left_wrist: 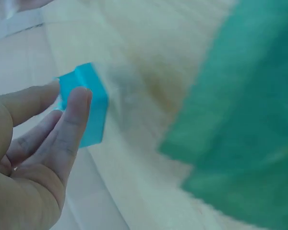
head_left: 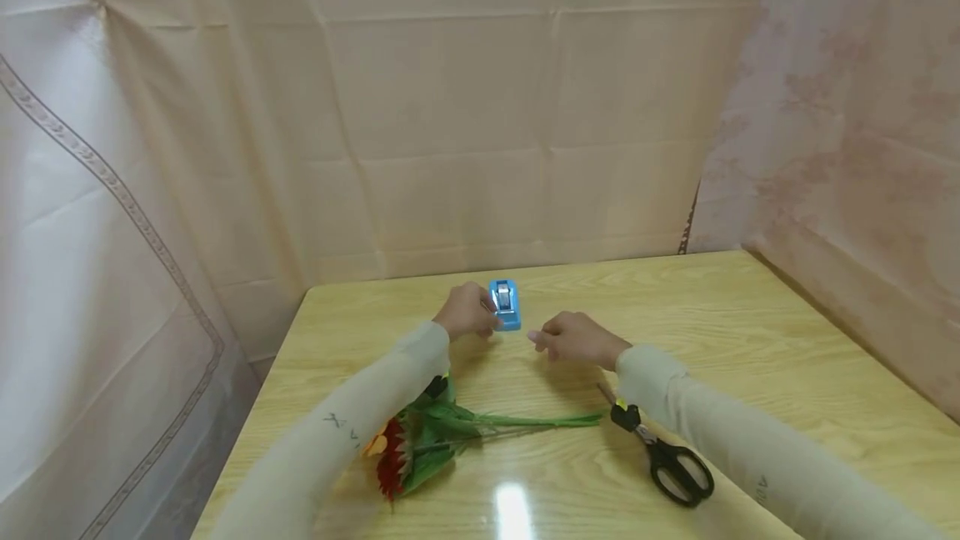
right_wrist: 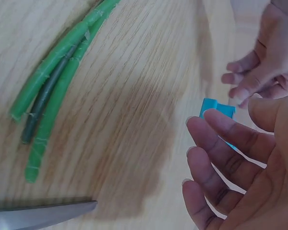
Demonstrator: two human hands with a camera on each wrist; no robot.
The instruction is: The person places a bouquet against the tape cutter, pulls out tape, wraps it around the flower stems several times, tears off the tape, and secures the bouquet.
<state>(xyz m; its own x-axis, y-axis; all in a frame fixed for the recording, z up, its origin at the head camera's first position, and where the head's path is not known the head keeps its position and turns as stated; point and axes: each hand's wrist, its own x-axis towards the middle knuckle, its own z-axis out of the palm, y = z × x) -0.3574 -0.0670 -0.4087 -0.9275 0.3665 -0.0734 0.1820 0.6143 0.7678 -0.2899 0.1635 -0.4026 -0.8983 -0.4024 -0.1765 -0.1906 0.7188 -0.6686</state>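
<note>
A blue tape dispenser (head_left: 507, 317) with a roll in it stands toward the back of the table. My left hand (head_left: 467, 312) is at its left side, fingers loosely bent. In the left wrist view, thumb and fingers of that hand (left_wrist: 43, 153) are apart in front of the dispenser (left_wrist: 97, 110); whether they touch it I cannot tell. To the right of the dispenser, my right hand (head_left: 576, 338) hovers above the table. Its fingers (right_wrist: 221, 153) are loosely curved and spread from the thumb, and I see nothing held in the right wrist view.
Artificial flowers with a red bloom (head_left: 392, 461) and green leaves (head_left: 438, 423) lie in front, partly under my left forearm. Their stems (head_left: 543, 421) point right. Black-handled scissors (head_left: 678, 472) lie by my right forearm. Cloth (head_left: 480, 107) hangs behind the table (head_left: 750, 340).
</note>
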